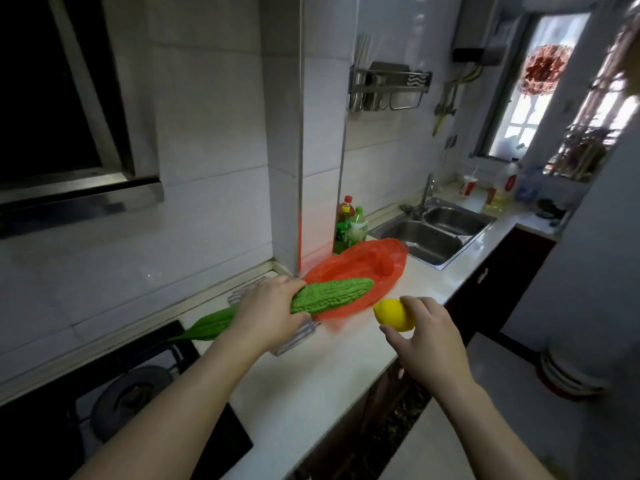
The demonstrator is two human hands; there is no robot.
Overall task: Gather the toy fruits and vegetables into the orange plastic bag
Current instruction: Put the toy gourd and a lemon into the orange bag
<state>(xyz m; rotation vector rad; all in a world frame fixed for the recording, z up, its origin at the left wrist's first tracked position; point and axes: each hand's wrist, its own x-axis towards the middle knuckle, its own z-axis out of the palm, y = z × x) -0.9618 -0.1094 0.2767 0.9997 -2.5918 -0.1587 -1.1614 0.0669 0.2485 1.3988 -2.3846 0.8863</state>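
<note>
A white stone countertop (311, 368) ran away from the camera, with a black gas hob (138, 393) at its near left and a stainless steel double sink (436, 233) set in farther along. Between them lay the crumpled orange plastic bag (363, 268), flat on the counter against the tiled wall corner. A long green bumpy toy bitter gourd (332, 294) stretched from lower left to upper right, its thin tapered tail over the hob's corner and its blunt end pointing at the bag, overlapping the bag's near edge. The left hand (270, 313) gripped the gourd from above at its middle, over a striped cloth (298, 337). The right hand (422, 337), apart from the left, pinched a yellow toy lemon (393, 315) between fingers and thumb just beside the bag, its tip pointing left.
</note>
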